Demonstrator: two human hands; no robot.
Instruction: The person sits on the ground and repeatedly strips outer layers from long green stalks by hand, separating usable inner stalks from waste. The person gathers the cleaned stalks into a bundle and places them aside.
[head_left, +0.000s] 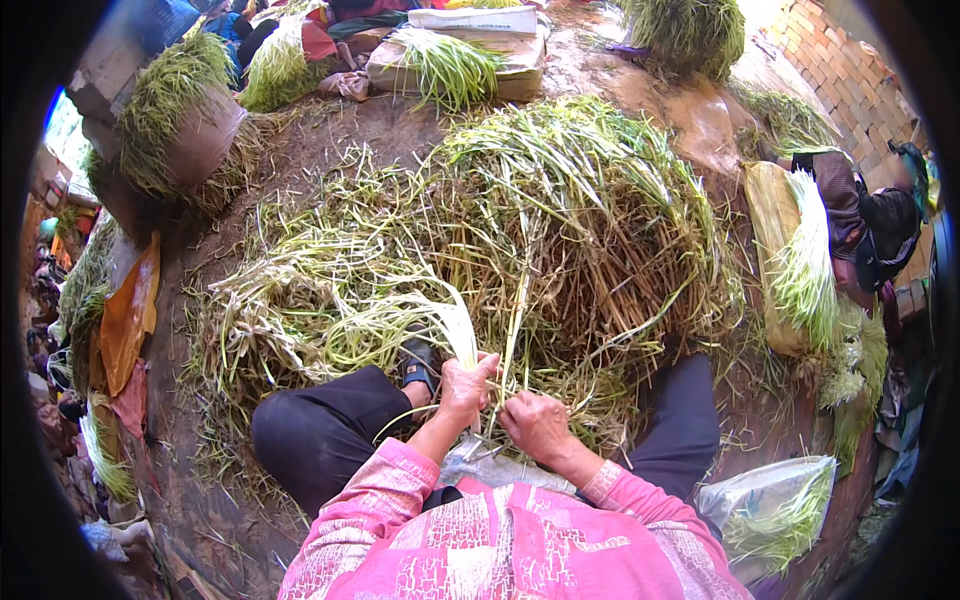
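Observation:
My left hand (463, 388) is closed around a bundle of pale green stalks (456, 330), whose long leaves droop away to the left. Close beside it, my right hand (536, 424) pinches a single long stalk (516, 322) that stands up from the fingers. Both hands are between my knees, only a little apart. Directly beyond them lies a large heap of green stalks (600, 247) with brown, root-like lower ends. Limp, yellowish trimmings (277, 300) are piled to the left of the bundle.
A sack-like pad with white-green stalks (806, 262) lies at the right, near a seated person (862, 210). Another stalk bunch (454, 67) rests on a block at the back. A plastic bag (772, 510) with greens is at lower right. Orange sheeting (129, 322) hangs at left.

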